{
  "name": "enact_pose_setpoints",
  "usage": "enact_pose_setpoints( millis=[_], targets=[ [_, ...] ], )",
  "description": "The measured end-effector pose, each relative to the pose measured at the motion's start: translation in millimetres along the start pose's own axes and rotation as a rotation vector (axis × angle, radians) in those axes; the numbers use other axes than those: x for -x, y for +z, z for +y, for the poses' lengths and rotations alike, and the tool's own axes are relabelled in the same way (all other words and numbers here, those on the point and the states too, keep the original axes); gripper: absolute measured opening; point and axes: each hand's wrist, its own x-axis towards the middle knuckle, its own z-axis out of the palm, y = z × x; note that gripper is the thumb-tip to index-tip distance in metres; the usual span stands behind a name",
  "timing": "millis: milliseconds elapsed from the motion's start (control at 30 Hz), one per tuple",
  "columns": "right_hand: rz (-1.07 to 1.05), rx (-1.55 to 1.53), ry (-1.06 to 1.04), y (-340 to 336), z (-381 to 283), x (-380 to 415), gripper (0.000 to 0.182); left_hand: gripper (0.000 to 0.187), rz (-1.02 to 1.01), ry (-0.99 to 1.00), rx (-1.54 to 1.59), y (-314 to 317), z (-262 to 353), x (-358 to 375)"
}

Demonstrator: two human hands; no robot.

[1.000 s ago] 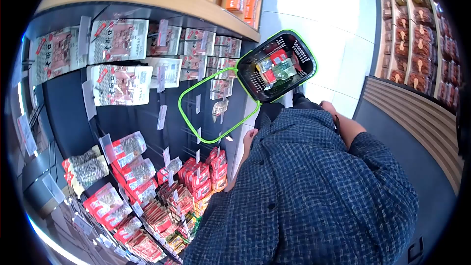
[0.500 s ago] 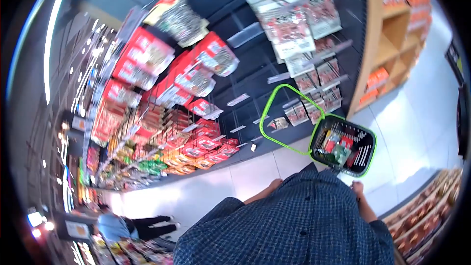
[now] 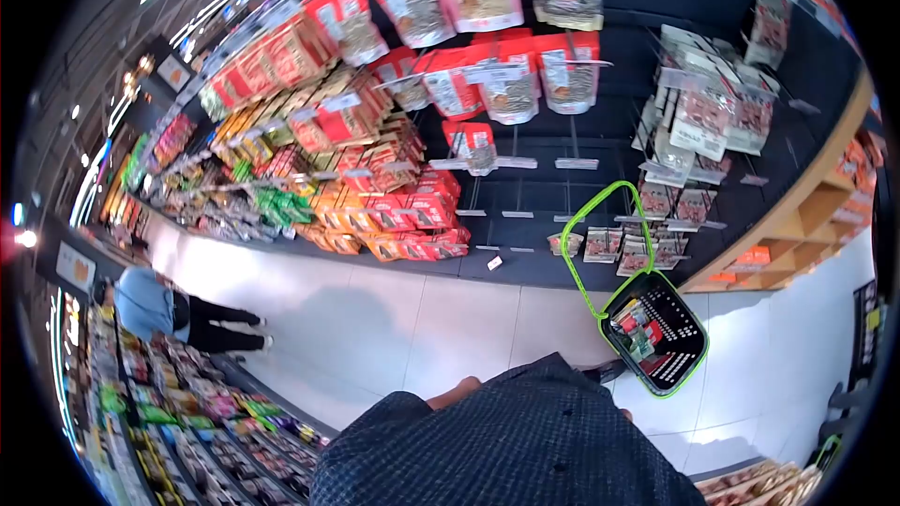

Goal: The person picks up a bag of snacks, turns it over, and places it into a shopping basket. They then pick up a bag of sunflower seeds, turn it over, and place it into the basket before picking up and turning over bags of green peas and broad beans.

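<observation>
- basket (image 3: pixel 656 337) sits on floor, up and right of left hand (image 3: pixel 457 391); long axis slants, handle toward shelf (image 3: pixel 525 267)
- left hand nearer; fingers hidden, grip unclear
- right hand unseen

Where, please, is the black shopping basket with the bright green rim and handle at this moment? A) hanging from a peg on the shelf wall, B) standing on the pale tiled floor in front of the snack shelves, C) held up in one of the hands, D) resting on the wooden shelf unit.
B: the black shopping basket with the bright green rim and handle stands on the pale tiled floor, its handle raised, with no hand on it.
</observation>
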Motion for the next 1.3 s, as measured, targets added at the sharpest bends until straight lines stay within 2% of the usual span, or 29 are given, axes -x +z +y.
enact_pose_setpoints(
  millis=[267,367,433,467,500,567,600,633,667,767,900,933,1033,1133,1167,1200,1233,1300],
  targets=[
    [-0.098,0.123,-0.023,23,-27,-3,0.054,0.041,0.101,-0.083,0.264,37,-33,60],
    [-0.132,0.183,-0.043,35,-34,-9,0.058,0.035,0.192,-0.018,0.116,39,-41,65],
    [-0.155,0.235,-0.088,42,-36,-18,0.06,0.035,0.17,-0.274,0.208,30,-23,101],
    [-0.169,0.273,-0.125,48,-32,-21,0.062,0.038,0.164,-0.007,0.271,-33,47,191],
    [-0.187,0.339,-0.186,54,-35,-28,0.063,0.038,0.166,0.029,0.286,-42,55,197],
    [-0.186,0.414,-0.285,60,-52,-30,0.065,0.038,0.149,-0.008,0.254,-32,38,169],
    [-0.046,0.267,-0.303,45,-99,14,0.061,0.038,0.126,-0.063,0.252,-11,17,141],
    [-0.005,0.274,-0.36,71,-58,-37,0.056,0.037,0.102,-0.104,0.258,3,0,120],
    [-0.029,0.337,-0.339,58,-78,-13,0.051,0.037,0.077,-0.127,0.263,11,-10,107],
    [0.083,0.168,-0.044,58,-74,17,0.039,0.037,0.005,-0.143,0.233,19,-20,82],
    [0.127,0.049,0.057,46,-53,40,0.042,0.037,-0.058,-0.08,0.083,21,-42,46],
    [0.169,-0.02,0.098,45,-34,37,0.038,0.037,-0.075,-0.043,0.027,21,-48,34],
    [0.207,-0.157,0.164,42,3,35,0.033,0.036,-0.108,0.164,-0.184,11,-69,-3],
    [0.238,-0.182,0.247,29,46,21,0.036,0.036,-0.088,0.444,-0.377,-18,-14,-16],
    [0.234,-0.203,0.259,24,51,19,0.036,0.035,-0.125,0.282,-0.275,-19,-17,-38],
    [0.298,-0.237,0.281,19,57,16,0.036,0.035,-0.142,0.114,-0.167,-36,29,-34],
    [0.358,-0.267,0.302,16,63,11,0.037,0.034,-0.139,-0.05,-0.068,-69,152,0],
    [0.354,-0.276,0.325,-2,58,4,0.038,0.033,-0.093,-0.233,0.231,-73,193,-27]
  ],
)
